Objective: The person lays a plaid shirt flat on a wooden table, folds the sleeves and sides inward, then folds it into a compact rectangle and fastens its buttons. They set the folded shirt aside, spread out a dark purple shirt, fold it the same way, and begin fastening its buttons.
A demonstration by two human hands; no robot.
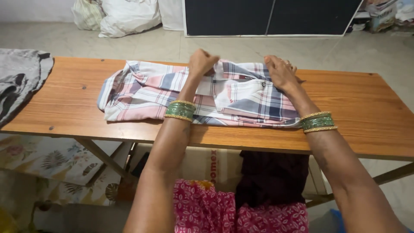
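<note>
Nearest the camera is a pink patterned garment (202, 207) on the person's lap, and from there two forearms, each with green and gold bangles (180, 110) at the wrist, reach forward to a plaid shirt (146, 92) on the wooden counter (366, 108). The left hand (202, 64) is curled into a fist at the shirt's far edge, near the collar, pinching a fold of the cloth. The right hand (280, 71) lies flatter at the far edge on the other side of the collar, fingers bent down onto the fabric; whether it grips or only presses I cannot tell. The shirt lies across the middle of the counter, already partly folded, its bulk trailing left of the hands. The work looks to be mid-fold, with the collar end being squared. Judged from this, a clean next move calls for both hands to keep the far edge taut and level. Left of the shirt, a grey cloth (19, 80) hangs over the counter's end. Beyond the shirt, on the floor, sit white sacks (125, 15) and a dark board (267, 17).
</note>
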